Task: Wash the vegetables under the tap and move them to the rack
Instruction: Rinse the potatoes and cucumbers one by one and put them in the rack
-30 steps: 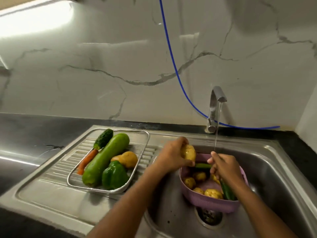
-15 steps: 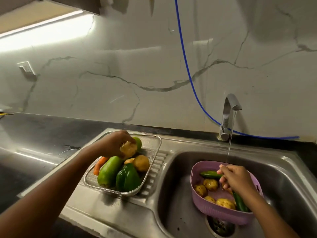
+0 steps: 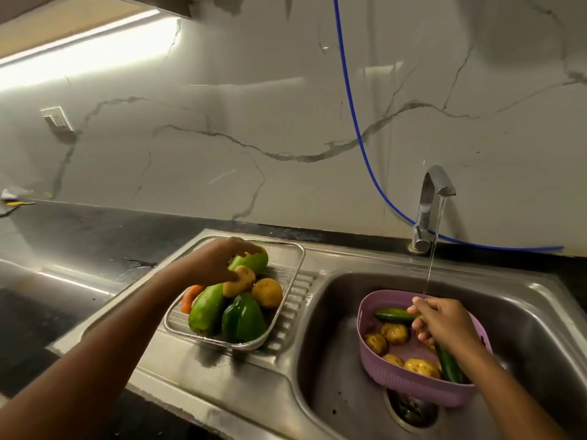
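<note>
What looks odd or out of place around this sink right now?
One thing: a blue hose hangs loose down the marble wall and trails along the counter behind the tap. Otherwise nothing is spilled or damaged; the vegetables sit inside the rack and the purple basket.
</note>
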Demonstrator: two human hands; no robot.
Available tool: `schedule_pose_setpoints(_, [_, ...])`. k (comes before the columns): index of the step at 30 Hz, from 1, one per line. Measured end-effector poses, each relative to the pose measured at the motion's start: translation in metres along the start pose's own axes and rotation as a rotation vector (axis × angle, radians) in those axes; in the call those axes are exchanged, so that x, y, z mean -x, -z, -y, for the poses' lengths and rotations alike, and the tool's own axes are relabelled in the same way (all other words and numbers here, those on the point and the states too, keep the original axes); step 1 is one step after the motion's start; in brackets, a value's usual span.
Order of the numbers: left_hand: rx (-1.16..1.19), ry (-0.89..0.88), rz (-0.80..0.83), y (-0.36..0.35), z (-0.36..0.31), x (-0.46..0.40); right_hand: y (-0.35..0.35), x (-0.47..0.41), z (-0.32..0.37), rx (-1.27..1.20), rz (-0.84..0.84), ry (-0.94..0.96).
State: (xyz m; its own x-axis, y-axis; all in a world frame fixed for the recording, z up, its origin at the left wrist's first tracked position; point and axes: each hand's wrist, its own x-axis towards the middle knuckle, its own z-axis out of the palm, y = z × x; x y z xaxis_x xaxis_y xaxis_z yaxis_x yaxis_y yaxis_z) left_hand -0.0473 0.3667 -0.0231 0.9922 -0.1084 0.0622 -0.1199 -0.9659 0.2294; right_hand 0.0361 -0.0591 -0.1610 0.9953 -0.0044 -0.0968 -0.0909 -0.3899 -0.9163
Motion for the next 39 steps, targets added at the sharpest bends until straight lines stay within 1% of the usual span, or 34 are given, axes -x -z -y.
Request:
schedule_pose_setpoints(1, [0.012, -0.029, -0.077, -0.001, -0.016, -0.001, 0.001, 0.000, 0.000, -0.006, -0.003, -0.004])
schedule_pose_setpoints(3, [0.110, -0.056, -0.201, -0.007, -0.055, -0.005, 0.002, 0.000, 0.000, -0.013, -0.010, -0.014])
schedule_pose_setpoints(5, [0.232, -0.087, -0.249, -0.021, -0.094, -0.016, 0.004, -0.002, -0.002, -0.028, -0.026, -0.013])
schedule_pose_setpoints(6, [0.283, -0.098, -0.233, -0.033, -0.114, -0.024, 0.008, -0.002, -0.005, -0.034, -0.035, -0.016])
schedule_pose_setpoints(9, [0.335, -0.080, -0.151, -0.066, -0.158, -0.046, 0.010, -0.003, -0.004, -0.047, -0.049, -0.012])
schedule_pose_setpoints(13, [0.327, -0.065, 0.046, -0.127, -0.216, -0.081, 0.018, -0.004, -0.005, -0.025, -0.093, -0.005])
schedule_pose_setpoints(16, [0.383, 0.063, 0.192, -0.181, -0.241, -0.105, 0.019, -0.012, -0.010, 0.022, -0.132, -0.013])
schedule_pose_setpoints(19, [0.547, 0.212, 0.212, -0.233, -0.248, -0.117, 0.020, -0.019, -0.015, 0.135, -0.191, -0.051])
schedule_pose_setpoints(21, [0.554, 0.231, 0.244, -0.260, -0.246, -0.124, 0.022, -0.021, -0.017, 0.293, -0.230, -0.072])
schedule_pose_setpoints(23, [0.506, 0.174, 0.327, -0.265, -0.245, -0.125, 0.020, -0.020, -0.018, 0.454, -0.195, -0.102])
schedule_pose_setpoints(25, [0.518, 0.126, 0.401, -0.262, -0.244, -0.126, 0.015, -0.024, -0.025, 0.585, -0.079, -0.126])
schedule_pose_setpoints(27, [0.570, 0.135, 0.426, -0.264, -0.239, -0.132, 0.007, -0.026, -0.032, 0.728, 0.044, -0.180])
schedule_pose_setpoints(29, [0.611, 0.212, 0.386, -0.266, -0.235, -0.134, 0.001, -0.027, -0.037, 0.792, 0.111, -0.214])
schedule_pose_setpoints(30, [0.625, 0.252, 0.327, -0.267, -0.233, -0.135, -0.001, -0.028, -0.039, 0.814, 0.110, -0.215])
schedule_pose_setpoints(32, [0.612, 0.317, 0.117, -0.265, -0.229, -0.133, -0.003, -0.028, -0.041, 0.855, 0.031, -0.166])
schedule_pose_setpoints(33, [0.554, 0.312, -0.018, -0.262, -0.226, -0.131, -0.003, -0.028, -0.041, 0.871, -0.017, -0.126])
schedule_pose_setpoints(34, [0.472, 0.264, -0.136, -0.262, -0.223, -0.130, -0.003, -0.028, -0.040, 0.876, -0.046, -0.094])
schedule_pose_setpoints(35, [0.390, 0.184, -0.196, -0.262, -0.221, -0.129, -0.003, -0.028, -0.039, 0.870, -0.063, -0.063])
schedule_pose_setpoints(36, [0.319, 0.104, -0.178, -0.264, -0.221, -0.128, -0.003, -0.029, -0.038, 0.855, -0.072, -0.038])
schedule_pose_setpoints(37, [0.256, 0.039, -0.105, -0.267, -0.221, -0.128, -0.005, -0.029, -0.036, 0.839, -0.078, -0.010])
schedule_pose_setpoints(39, [0.142, -0.011, 0.065, -0.275, -0.223, -0.127, -0.006, -0.028, -0.032, 0.817, -0.073, 0.017])
